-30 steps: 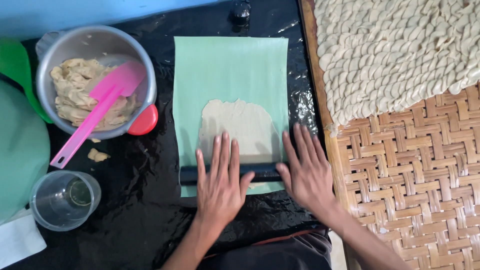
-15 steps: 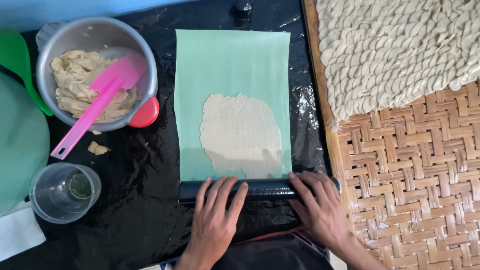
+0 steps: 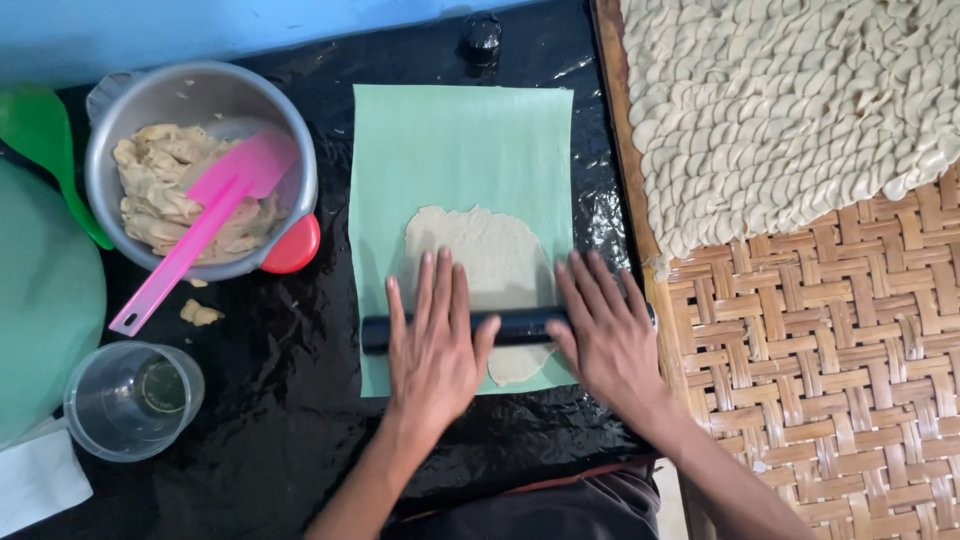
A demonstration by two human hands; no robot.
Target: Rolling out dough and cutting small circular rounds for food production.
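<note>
**Two flat palms on one black roller**

Neither grip closes: the left hand (image 3: 435,345) and right hand (image 3: 603,335) lie flat, fingers spread, pressing on one black rolling pin (image 3: 510,326). The pin crosses one sheet of flattened dough (image 3: 480,250) on one pale green mat (image 3: 455,150), near the mat's near edge. On the black worktop (image 3: 280,420) to the left stand one metal bowl (image 3: 130,100) of dough with one pink spatula (image 3: 200,235), and one clear cup (image 3: 130,400). One woven tray (image 3: 820,380) at right carries many shaped dough pieces (image 3: 780,110).
</note>
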